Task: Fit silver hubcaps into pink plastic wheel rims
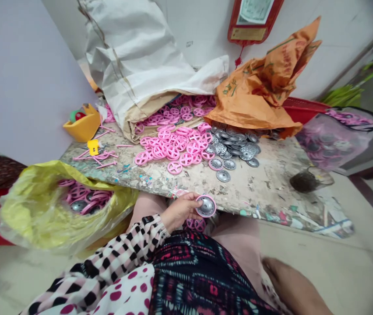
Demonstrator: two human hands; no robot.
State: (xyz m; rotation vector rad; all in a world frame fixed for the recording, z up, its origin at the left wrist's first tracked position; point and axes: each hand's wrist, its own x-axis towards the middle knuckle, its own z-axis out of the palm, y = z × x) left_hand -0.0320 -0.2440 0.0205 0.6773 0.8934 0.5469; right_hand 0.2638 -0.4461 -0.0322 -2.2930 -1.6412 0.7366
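Head view: left hand (179, 210) gripping a silver disc seated in a pink ring (206, 206), held over the lap.

Left to right: yellow bag (15, 210) holding more rings and discs; left hand closed around the ring's rim; on the bench (248, 183), loose rings (170, 148) beside loose discs (235, 148); right hand (293, 284) blurred at lower right, its state impossible to tell.

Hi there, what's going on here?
A seated person's left hand holds a silver disc set in a pink ring at the edge of a stained table. Loose pink rings and silver discs lie in piles on the table, and more pink rings sit in a yellow bag beside the person. The right hand is blurred, low at the picture's edge.
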